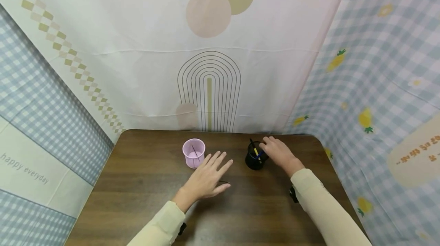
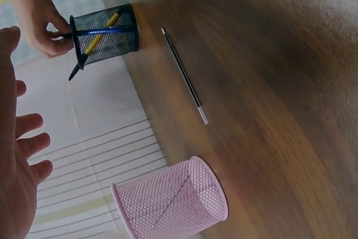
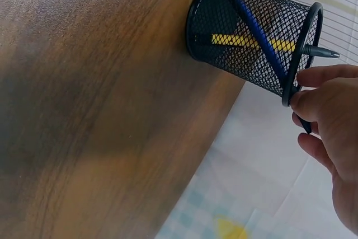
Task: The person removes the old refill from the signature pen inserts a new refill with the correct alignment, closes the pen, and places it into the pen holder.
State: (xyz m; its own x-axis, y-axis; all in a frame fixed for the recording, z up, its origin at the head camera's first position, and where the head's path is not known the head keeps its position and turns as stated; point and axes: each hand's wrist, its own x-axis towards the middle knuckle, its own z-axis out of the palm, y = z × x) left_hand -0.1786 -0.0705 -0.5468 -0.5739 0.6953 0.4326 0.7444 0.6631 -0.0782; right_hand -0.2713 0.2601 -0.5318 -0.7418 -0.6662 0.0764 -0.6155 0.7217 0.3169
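My right hand (image 1: 276,152) is at the rim of a black mesh pen holder (image 1: 253,164). Its thumb and fingers pinch the dark end of a blue pen (image 3: 258,34) that slants down inside the holder. A yellow-and-black pen (image 2: 100,37) leans in the same holder, its dark tip poking past the rim. My left hand (image 1: 206,179) hovers over the table with fingers spread, holding nothing. Below it lies a thin black pen with a clear end (image 2: 184,76). Just beyond the left fingertips stands a pink mesh pen holder (image 1: 194,160) with a thin dark stick inside.
Both holders stand upright on the brown wooden table (image 1: 137,185), toward its far edge. A white patterned cloth (image 1: 144,85) hangs behind the table. Blue checked cloths (image 1: 371,59) hang at both sides.
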